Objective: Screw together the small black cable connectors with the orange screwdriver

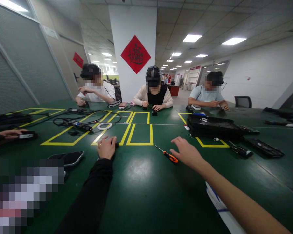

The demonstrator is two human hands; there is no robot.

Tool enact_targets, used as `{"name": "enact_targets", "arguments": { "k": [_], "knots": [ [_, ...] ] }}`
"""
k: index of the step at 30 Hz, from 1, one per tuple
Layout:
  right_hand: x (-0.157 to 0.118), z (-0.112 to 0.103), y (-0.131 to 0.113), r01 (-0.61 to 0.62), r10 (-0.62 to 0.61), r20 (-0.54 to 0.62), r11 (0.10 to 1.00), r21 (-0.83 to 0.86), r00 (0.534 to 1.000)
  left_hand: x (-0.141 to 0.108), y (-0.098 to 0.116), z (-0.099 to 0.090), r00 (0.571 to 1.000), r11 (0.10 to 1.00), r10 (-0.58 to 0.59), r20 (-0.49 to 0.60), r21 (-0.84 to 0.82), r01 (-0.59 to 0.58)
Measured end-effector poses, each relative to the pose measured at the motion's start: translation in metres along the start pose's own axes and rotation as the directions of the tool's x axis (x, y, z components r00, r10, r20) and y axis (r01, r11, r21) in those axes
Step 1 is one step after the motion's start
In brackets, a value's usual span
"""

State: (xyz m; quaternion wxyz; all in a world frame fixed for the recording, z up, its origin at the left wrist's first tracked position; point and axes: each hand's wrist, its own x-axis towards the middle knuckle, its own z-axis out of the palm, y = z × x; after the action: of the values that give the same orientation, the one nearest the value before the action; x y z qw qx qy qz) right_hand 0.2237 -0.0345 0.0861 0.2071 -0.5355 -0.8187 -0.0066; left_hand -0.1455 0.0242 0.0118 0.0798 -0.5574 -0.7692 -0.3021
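Observation:
My left hand point(106, 147), in a dark sleeve with a ring on one finger, is low over the green table with its fingers curled. At its thumb side a small black object point(116, 145) sticks out, mostly hidden by the hand. My right hand point(185, 150) is held with thumb and fingers apart and nothing in it. Just left of and below its fingers lies a screwdriver point(171, 156) with an orange and black handle, its thin shaft pointing to the far left.
Yellow tape point(139, 144) marks rectangles on the table point(136, 182). Black cables point(75, 123) and a white coil point(104, 126) lie left. A black tray point(212, 126) and dark parts point(263, 148) stand right. White papers point(219, 204) lie under my right forearm. Several people sit around.

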Motion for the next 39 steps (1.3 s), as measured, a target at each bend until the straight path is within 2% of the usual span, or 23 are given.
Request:
{"name": "enact_targets", "arguments": {
  "k": [2, 3, 6, 12, 16, 20, 22, 25, 28, 31, 34, 39],
  "knots": [
    [-0.002, 0.026, -0.015, -0.082, 0.09, 0.125, 0.994, -0.066, 0.988, -0.002, 0.001, 0.005, 0.993, 0.994, 0.088, 0.082, 0.049, -0.093],
    [-0.004, 0.037, -0.019, -0.125, 0.139, 0.146, 0.987, -0.098, 0.98, -0.003, 0.002, 0.007, 0.989, 0.991, 0.111, 0.096, 0.063, -0.118],
    [-0.01, 0.06, -0.019, -0.174, 0.183, 0.104, 0.981, -0.089, 0.978, -0.005, 0.009, 0.01, 0.984, 0.984, 0.147, 0.1, 0.091, -0.156],
    [-0.019, 0.065, -0.023, -0.175, 0.155, 0.109, 0.964, 0.201, 0.982, -0.011, 0.032, 0.021, 0.952, 0.955, 0.273, 0.14, 0.078, -0.285],
    [-0.016, 0.068, -0.026, -0.14, 0.12, 0.073, 0.884, 0.447, 0.99, -0.028, 0.067, 0.029, 0.879, 0.902, 0.431, 0.205, -0.096, -0.42],
    [-0.01, 0.073, -0.017, -0.157, 0.16, 0.055, 0.737, 0.657, 0.986, -0.049, 0.1, 0.031, 0.802, 0.825, 0.551, 0.23, -0.295, -0.482],
    [-0.007, 0.076, -0.011, -0.208, 0.211, 0.091, 0.635, 0.744, 0.973, -0.057, 0.11, 0.03, 0.783, 0.808, 0.567, 0.255, -0.354, -0.47],
    [-0.005, 0.079, -0.004, -0.275, 0.256, 0.171, 0.454, 0.847, 0.951, -0.062, 0.113, 0.027, 0.794, 0.827, 0.536, 0.288, -0.368, -0.425],
    [-0.006, 0.075, -0.004, -0.294, 0.259, 0.213, 0.333, 0.896, 0.942, -0.062, 0.11, 0.024, 0.794, 0.819, 0.547, 0.263, -0.366, -0.443],
    [-0.009, 0.067, -0.009, -0.279, 0.265, 0.203, 0.29, 0.915, 0.943, -0.061, 0.11, 0.024, 0.784, 0.796, 0.568, 0.251, -0.411, -0.445],
    [-0.01, 0.065, -0.012, -0.275, 0.28, 0.2, 0.263, 0.925, 0.939, -0.061, 0.112, 0.027, 0.785, 0.75, 0.569, 0.245, -0.545, -0.374],
    [-0.007, 0.072, -0.012, -0.267, 0.3, 0.205, 0.184, 0.946, 0.932, -0.06, 0.116, 0.032, 0.843, 0.603, 0.455, 0.286, -0.796, -0.055]
  ]
}}
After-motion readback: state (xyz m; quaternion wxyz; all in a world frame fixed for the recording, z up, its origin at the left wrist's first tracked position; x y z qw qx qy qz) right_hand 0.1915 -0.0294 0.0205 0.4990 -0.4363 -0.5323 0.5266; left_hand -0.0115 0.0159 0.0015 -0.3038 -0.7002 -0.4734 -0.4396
